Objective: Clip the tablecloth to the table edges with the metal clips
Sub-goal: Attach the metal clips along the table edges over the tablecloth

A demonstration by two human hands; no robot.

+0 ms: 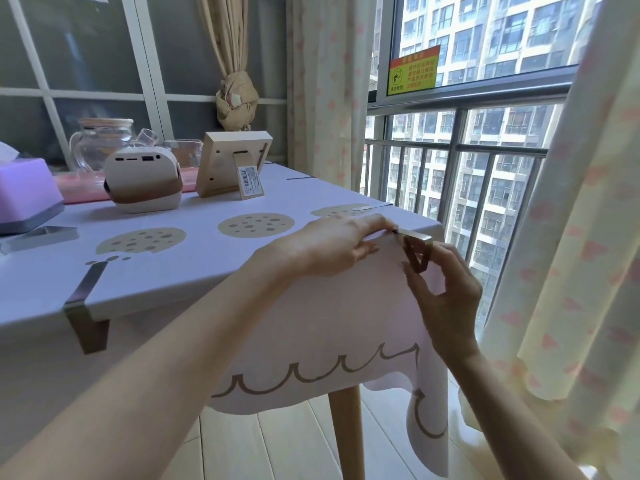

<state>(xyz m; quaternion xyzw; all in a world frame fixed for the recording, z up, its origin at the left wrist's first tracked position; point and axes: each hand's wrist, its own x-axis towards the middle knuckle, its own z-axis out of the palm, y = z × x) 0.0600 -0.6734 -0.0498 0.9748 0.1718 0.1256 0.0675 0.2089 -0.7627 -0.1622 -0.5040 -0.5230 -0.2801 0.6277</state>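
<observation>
A pale lilac tablecloth (214, 271) with cookie prints covers the table and hangs over its near edge. At the near right corner, my right hand (446, 292) pinches the lower triangular part of a metal clip (417, 249) that sits at the table edge. My left hand (341, 245) lies on the cloth beside it, fingertips touching the clip's top strip. A second clip (85, 306) grips the near edge at the left. Thin clips (367, 207) show on the right edge, and another clip (300, 177) farther back.
A small projector (142, 181), a picture frame (230, 164), a glass teapot (100, 140) and a purple tissue box (24, 192) stand at the back of the table. A loose metal piece (41, 237) lies left. Curtains (568, 237) hang close at my right, by the window railing.
</observation>
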